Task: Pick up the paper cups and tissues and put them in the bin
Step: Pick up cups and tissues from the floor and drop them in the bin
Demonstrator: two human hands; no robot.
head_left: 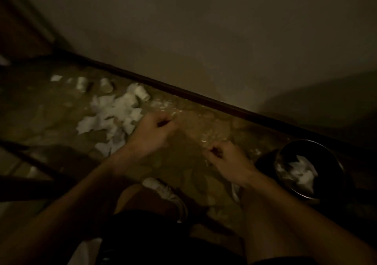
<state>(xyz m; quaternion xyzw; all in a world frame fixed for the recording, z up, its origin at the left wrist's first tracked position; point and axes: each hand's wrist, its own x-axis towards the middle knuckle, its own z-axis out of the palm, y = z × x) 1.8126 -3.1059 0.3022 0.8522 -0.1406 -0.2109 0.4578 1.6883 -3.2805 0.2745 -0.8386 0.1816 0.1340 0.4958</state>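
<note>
Dim light, blurred frame. Person crouches over a mottled floor (193, 126), both arms reaching forward.

Left hand (155, 130): fingers (163, 119) curled in together toward the palm, nothing visible in the grip. It is above the floor; contact cannot be told.

Right hand (226, 158): fingers (216, 149) also curled together, nothing seen held. The two hands are near each other but apart.

Tissues (110, 117): loose white pile on the floor, just left of the left fingers, its near edge close to the wrist.

Cup (142, 93): on its side, just beyond the pile, ahead and left of the left fingers. Second cup (107, 85) and third cup (82, 84) lie farther left, well apart from both hands.

Bin (310, 141): dark, round, right of the right fingers, near the wrist. White crumpled tissue (302, 173) lies inside it.

Shoe (163, 189): pale, behind the hands, between the forearms.

Baseboard (183, 93) runs beyond all fingers, with a plain wall (204, 30) above.
</note>
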